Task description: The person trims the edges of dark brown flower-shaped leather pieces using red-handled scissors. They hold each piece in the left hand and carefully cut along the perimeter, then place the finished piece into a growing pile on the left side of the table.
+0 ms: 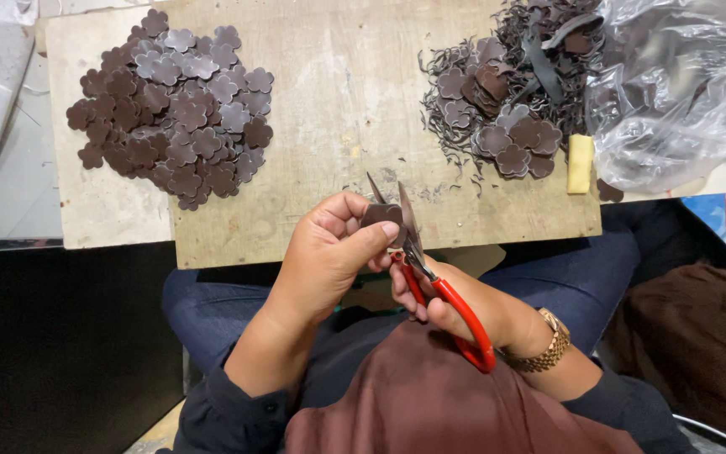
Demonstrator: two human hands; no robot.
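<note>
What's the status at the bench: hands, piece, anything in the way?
Left hand pinches brown flower-shaped piece. Right hand grips red-handled scissors, blades open around the piece. Cut pile and scrap heap on board, clear of the hands.

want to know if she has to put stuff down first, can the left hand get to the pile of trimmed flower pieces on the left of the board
Probably not as it stands: the way to the pile of flower pieces is open board, but the left hand is pinching a small brown piece between the scissors blades.

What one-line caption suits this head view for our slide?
Left hand holds a brown leather piece while right hand cuts it with red-handled scissors at a wooden board.
</note>
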